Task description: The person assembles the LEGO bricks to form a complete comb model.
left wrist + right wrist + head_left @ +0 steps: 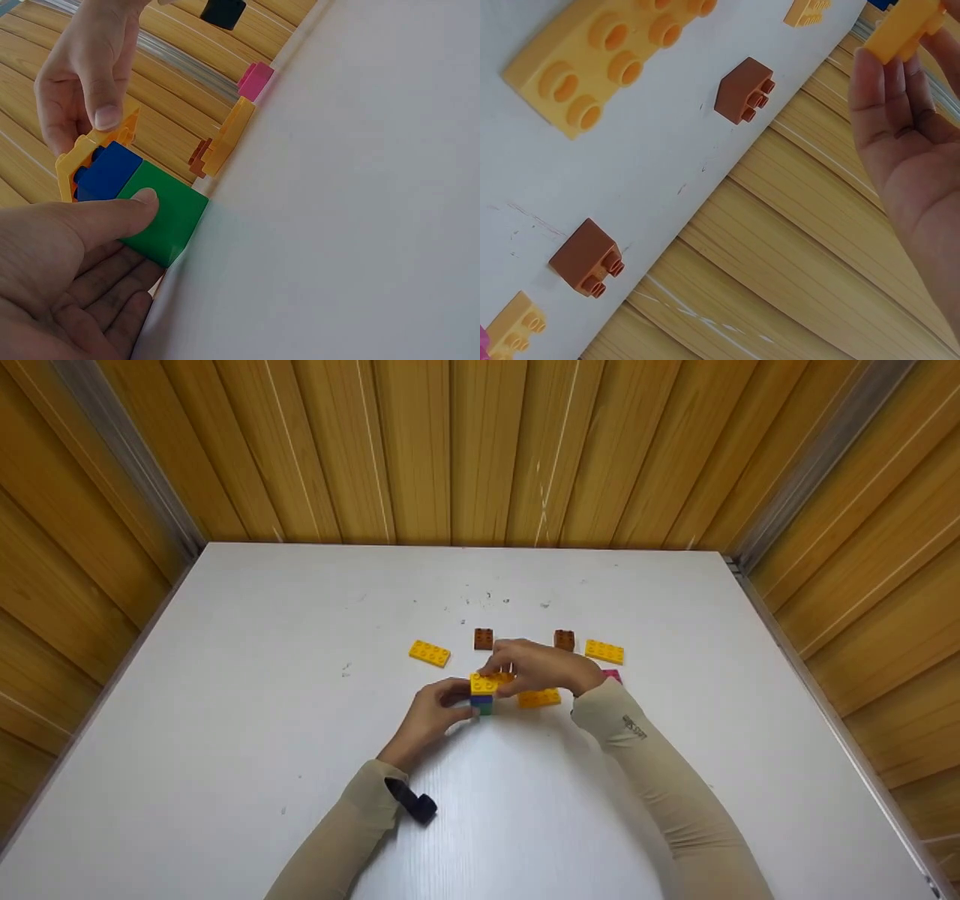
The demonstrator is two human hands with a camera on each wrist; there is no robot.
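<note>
One black wrist strap [411, 801] on the left sleeve [341, 829], far left of the layout. Next, left hand [429, 712]: curled in a grip, thumb flat on the face of the green brick [169, 217], fingers on its far side. Beyond this hand, a loose yellow brick [430, 653], studs up, lying skewed on the white table [285, 622].

Centre: the stack. Green brick lowest, blue brick [111, 171] on it, yellow top brick [484, 685] uppermost. Left wrist view shows blue studs exposed beneath the yellow top brick, which sits tilted and overhangs to the right. Behind the stack, a brown brick [484, 639], well apart from it.

Right hand [538, 664]: narrow, pinching the yellow top brick between thumb and fingers from above. Just below this hand, a near yellow brick [540, 699], partly covered in the head view.

Further right: second brown brick [564, 640], then another yellow brick [604, 652] just beside it. Pink brick [613, 675] beyond the right wrist, mostly hidden by it. Right sleeve [675, 802] last, dark lettering near the cuff.
</note>
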